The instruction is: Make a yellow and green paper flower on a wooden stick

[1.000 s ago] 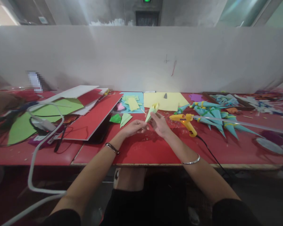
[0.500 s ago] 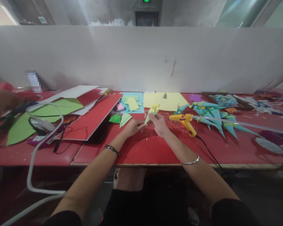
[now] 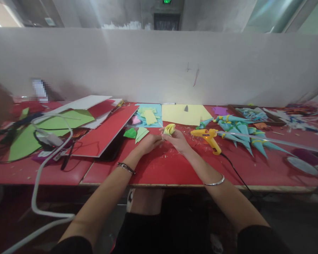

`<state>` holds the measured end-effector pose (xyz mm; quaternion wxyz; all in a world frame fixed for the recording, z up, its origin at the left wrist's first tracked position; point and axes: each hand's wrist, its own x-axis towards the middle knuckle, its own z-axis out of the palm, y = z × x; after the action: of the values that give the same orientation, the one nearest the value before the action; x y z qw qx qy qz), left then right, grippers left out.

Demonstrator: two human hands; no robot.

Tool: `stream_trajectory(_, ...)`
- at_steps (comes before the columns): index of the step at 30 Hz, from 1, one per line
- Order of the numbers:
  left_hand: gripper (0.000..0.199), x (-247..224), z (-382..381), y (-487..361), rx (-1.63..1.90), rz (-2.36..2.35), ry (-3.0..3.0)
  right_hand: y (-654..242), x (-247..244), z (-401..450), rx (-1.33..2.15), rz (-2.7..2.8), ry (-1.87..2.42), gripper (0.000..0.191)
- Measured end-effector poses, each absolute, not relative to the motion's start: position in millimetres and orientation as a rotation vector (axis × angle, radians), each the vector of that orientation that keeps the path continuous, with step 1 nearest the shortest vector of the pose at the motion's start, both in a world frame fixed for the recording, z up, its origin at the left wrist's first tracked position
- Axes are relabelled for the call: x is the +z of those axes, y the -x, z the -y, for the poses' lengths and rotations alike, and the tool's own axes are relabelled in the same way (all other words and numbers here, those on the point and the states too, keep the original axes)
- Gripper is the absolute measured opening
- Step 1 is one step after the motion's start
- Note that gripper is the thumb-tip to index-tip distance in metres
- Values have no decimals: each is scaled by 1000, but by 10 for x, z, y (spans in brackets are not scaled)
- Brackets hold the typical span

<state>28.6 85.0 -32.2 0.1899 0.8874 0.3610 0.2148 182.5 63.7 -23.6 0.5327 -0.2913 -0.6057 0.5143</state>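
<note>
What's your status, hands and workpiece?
Right hand closed on yellow-green paper piece. Left hand at its lower end, grip unclear. Glue gun lies right of the hands, nothing between hands and piece.

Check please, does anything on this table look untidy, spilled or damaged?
Small pale scraps lie scattered on the red tabletop near the yellow plastic glue gun, like unswept litter. Nothing looks clearly damaged.

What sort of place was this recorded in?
Probably a craft workshop: a yellow glue gun lies on a red table beside blue paper cones, and an EXIT sign glows beyond.
</note>
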Motion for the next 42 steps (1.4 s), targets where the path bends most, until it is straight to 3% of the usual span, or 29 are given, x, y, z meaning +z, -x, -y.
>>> stream_trajectory(8, 32, -362, -874, -274, 600, -987, -2556, -1819, -217, -595, 1283, 1522, 660, 28)
stream_trajectory(21, 20, -386, -904, -263, 712, -1093, -2592, -1801, -209, -570, 696, 1779, 633, 8)
stream_trajectory(36, 18, -433, -924, -243, 634, -1325, -2656, -1793, -220, -569, 582, 1884, 634, 6)
stream_trajectory(42, 17, -460, -952, -239, 598, -1284, -2738, -1804, -210, -562, 534, 1891, 623, 13)
